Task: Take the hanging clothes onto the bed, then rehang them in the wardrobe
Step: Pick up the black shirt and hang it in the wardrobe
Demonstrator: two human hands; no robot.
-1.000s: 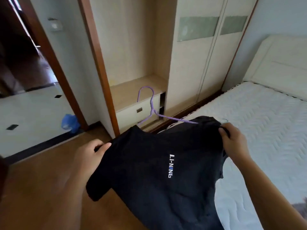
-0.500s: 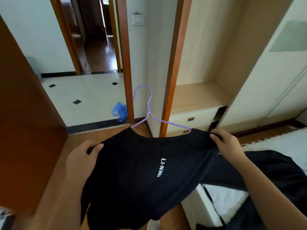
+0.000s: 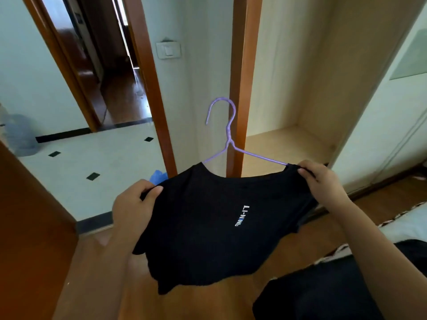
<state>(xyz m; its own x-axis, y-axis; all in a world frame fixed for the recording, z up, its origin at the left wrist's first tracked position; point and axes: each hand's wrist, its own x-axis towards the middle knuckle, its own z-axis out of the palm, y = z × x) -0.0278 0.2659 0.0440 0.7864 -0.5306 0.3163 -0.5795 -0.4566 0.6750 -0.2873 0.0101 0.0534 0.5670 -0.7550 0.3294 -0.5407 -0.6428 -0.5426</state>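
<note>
T-shirt (image 3: 208, 227) gripped by left hand (image 3: 132, 206), right hand (image 3: 323, 181), facing wardrobe (image 3: 288, 88), above wood floor (image 3: 104, 285).

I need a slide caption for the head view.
A black T-shirt on a purple hanger, held by left hand and right hand before the wardrobe.

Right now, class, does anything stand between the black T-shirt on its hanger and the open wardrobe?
Nothing visible does. The left hand and right hand hold the black T-shirt on its purple hanger before the open wardrobe. Its rail is out of view.
</note>
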